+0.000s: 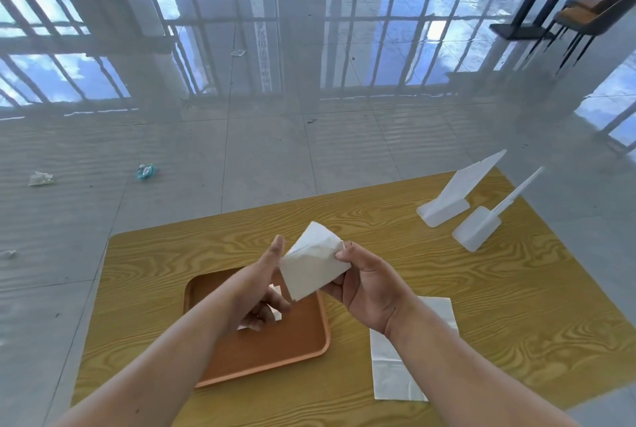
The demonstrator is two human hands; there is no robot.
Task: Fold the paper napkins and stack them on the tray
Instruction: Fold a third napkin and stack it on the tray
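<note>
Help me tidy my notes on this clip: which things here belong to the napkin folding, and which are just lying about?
Part of the job:
- folded napkin, held in the right hand, with the left hand against it
- orange tray
- flat napkins on the table

Just lying about:
- two white plastic stands at the table's far right
- crumpled litter on the floor

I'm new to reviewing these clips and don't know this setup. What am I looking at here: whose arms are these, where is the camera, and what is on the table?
There is no machine. A person wears one camera on the head, looking down at their own bare arms. The right hand pinches a partly folded napkin in the air; the left hand touches its edge. Below them, on a wooden table, lies an orange tray with some white paper, mostly hidden. A stack of flat napkins lies right of the tray, and two white plastic stands stand at the far corner.
</note>
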